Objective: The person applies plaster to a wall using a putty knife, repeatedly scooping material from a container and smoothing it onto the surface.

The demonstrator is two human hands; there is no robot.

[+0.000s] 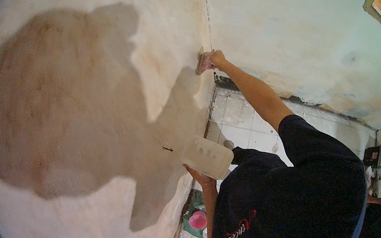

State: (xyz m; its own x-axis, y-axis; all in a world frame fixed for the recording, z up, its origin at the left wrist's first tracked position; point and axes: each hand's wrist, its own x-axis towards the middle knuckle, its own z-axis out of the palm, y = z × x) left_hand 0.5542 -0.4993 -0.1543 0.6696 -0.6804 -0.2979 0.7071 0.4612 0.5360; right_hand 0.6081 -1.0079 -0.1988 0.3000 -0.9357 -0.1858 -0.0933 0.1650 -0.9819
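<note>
The right grip [217, 59] is closed around a flat-bladed scraper [203, 63], whose blade lies to the left of the knuckles, at the left wall [88, 223] just beside the corner seam [207, 15]. That seam runs upward past the right grip, and the right wall [292, 10] bounds its room on the right; to its left the left wall spreads wide, much of it under a large shadow [62, 103]. Below the right grip, the foot of the walls meets the tiled floor [236, 114].

The left grip [200, 175] supports a pale rectangular plastic tub [207, 157] from its lower left edge, the tub lying up and to the right of the fingers, near the body; whether its left edge touches the wall I cannot tell. Below the left grip, beside the forearm, sits a pink bowl [198, 220].
</note>
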